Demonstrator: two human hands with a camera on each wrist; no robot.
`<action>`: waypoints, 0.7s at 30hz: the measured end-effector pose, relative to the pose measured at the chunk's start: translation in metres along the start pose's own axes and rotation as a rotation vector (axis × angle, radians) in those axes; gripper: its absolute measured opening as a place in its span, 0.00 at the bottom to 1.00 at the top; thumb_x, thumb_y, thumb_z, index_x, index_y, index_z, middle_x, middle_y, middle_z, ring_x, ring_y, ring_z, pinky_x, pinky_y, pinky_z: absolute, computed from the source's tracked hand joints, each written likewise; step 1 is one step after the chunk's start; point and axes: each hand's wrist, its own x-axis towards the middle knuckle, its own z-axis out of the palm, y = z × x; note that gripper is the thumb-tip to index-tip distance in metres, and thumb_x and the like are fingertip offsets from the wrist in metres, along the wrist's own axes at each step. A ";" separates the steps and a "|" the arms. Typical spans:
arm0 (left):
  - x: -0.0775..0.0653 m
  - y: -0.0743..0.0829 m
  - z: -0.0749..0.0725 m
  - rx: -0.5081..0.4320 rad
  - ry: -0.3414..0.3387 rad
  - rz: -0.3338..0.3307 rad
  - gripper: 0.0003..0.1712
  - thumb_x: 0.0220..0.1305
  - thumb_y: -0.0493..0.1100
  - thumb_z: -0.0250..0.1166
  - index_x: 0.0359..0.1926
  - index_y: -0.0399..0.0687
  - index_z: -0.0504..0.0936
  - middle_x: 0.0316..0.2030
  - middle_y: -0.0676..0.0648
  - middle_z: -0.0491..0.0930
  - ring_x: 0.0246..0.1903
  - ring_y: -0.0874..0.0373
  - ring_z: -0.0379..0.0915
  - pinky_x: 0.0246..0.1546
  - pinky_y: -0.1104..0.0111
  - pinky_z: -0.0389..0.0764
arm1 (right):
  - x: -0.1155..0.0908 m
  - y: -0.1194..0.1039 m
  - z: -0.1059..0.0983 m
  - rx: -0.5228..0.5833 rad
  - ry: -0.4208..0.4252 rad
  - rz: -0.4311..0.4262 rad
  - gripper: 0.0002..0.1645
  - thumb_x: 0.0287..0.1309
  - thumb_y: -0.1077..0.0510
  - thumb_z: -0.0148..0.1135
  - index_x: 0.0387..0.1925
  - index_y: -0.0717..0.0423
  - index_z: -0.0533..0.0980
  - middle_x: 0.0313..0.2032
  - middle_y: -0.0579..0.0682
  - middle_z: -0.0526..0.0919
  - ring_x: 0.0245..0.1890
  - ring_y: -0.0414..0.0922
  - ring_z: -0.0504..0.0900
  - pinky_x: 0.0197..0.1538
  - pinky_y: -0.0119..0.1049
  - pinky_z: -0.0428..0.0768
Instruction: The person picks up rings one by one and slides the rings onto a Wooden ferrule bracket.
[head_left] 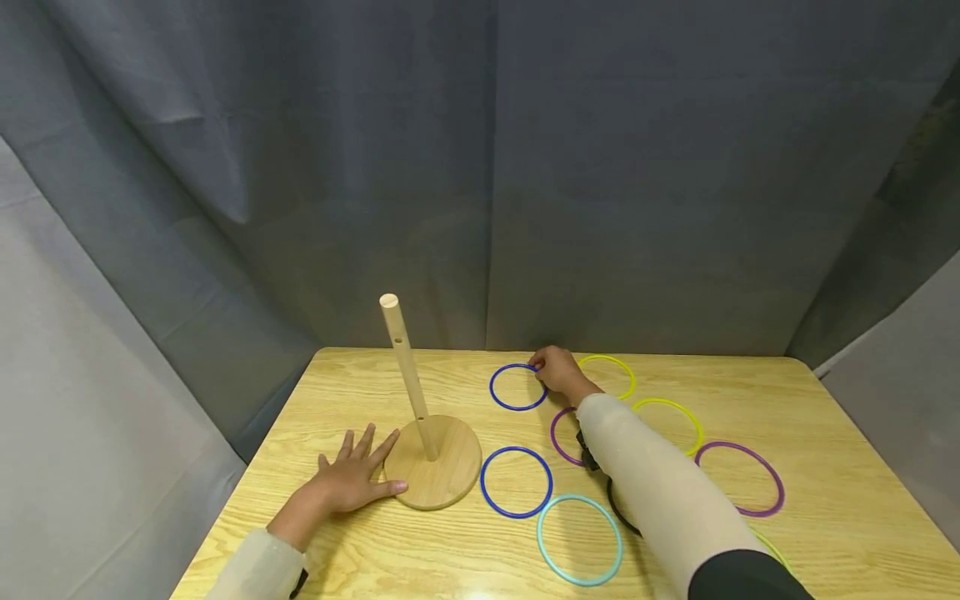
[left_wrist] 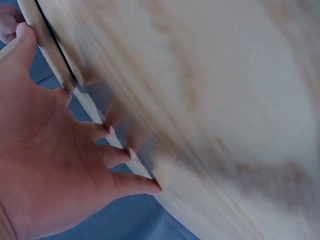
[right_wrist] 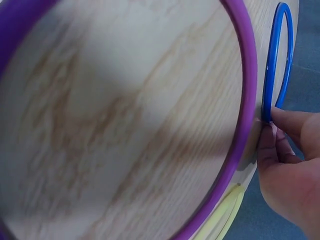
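Near the table's back edge, my right hand point(head_left: 558, 371) pinches the rim of a blue ring point(head_left: 517, 408) between thumb and fingers. The right wrist view shows this grip on the blue ring point(right_wrist: 270, 65) up close. On the left, my left hand point(head_left: 348, 483) is spread with straight fingers beside a round wooden base point(head_left: 453, 479). Its thumb touches the base's edge. An upright wooden post point(head_left: 408, 371) rises from the base, with no ring on it. In the left wrist view the left hand point(left_wrist: 60, 150) reaches to the blurred wood surface.
Another blue ring point(head_left: 517, 517) and a light-blue ring point(head_left: 581, 582) lie right of the base. Around my right arm are purple, yellow and black rings, including a purple ring point(head_left: 781, 492) and a yellow ring point(head_left: 702, 433). A grey curtain point(head_left: 637, 208) hangs behind the table.
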 end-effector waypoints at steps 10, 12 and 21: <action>0.003 0.001 0.000 0.002 0.006 0.000 0.54 0.65 0.80 0.53 0.83 0.70 0.45 0.82 0.37 0.37 0.79 0.27 0.30 0.60 0.17 0.40 | 0.001 0.005 -0.008 0.002 -0.015 0.001 0.14 0.62 0.70 0.62 0.48 0.66 0.85 0.42 0.59 0.86 0.47 0.55 0.80 0.57 0.48 0.79; 0.003 0.000 0.000 0.000 0.007 0.000 0.54 0.65 0.80 0.54 0.83 0.69 0.46 0.82 0.37 0.37 0.78 0.27 0.30 0.60 0.17 0.40 | 0.001 0.007 -0.009 0.018 -0.014 0.007 0.13 0.62 0.69 0.63 0.47 0.65 0.85 0.41 0.58 0.86 0.45 0.54 0.80 0.54 0.47 0.80; 0.004 -0.001 0.000 -0.010 0.004 0.002 0.54 0.65 0.80 0.54 0.83 0.69 0.46 0.82 0.36 0.37 0.78 0.26 0.30 0.60 0.16 0.40 | -0.003 0.003 -0.016 0.091 -0.006 0.020 0.12 0.65 0.68 0.66 0.49 0.67 0.85 0.45 0.60 0.87 0.47 0.55 0.83 0.55 0.47 0.81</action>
